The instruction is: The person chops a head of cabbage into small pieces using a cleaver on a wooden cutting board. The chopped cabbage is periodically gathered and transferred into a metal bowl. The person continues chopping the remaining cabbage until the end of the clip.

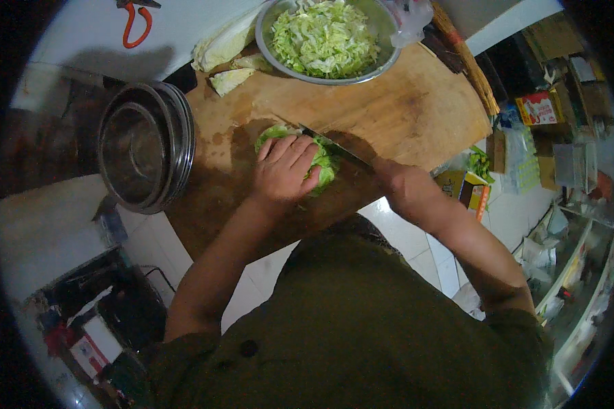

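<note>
My left hand presses down on a piece of napa cabbage that lies on a wooden board. Its fingers are spread over the top of the leaves and cover much of them. In my right hand is a kitchen knife, gripped by its handle, which the fist hides. The dark blade slants up and left, close along the far right side of the cabbage. Beyond my hands, a metal bowl full of shredded cabbage stands at the board's far edge.
Stacked metal basins stand at the board's left edge. Larger cabbage pieces lie left of the bowl. Orange-handled pliers hang at the upper left. A plastic bag touches the bowl's right side. Below right sits an open carton.
</note>
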`<move>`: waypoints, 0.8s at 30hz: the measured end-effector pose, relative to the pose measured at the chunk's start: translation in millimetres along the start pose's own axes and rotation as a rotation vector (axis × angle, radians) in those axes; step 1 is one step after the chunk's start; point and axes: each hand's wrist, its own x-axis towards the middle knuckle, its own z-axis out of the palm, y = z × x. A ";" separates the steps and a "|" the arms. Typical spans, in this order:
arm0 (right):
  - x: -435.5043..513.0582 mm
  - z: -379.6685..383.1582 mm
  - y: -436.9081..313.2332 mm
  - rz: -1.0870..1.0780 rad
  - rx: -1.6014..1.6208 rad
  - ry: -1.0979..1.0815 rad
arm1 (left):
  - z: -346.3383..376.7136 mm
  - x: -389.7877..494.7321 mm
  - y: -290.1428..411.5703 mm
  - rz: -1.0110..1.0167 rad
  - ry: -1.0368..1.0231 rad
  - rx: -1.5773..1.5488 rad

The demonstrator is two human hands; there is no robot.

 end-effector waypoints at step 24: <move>28.0 -27.2 41.5 -0.005 -0.002 -0.238 | -1.4 17.1 15.1 -0.227 0.015 0.144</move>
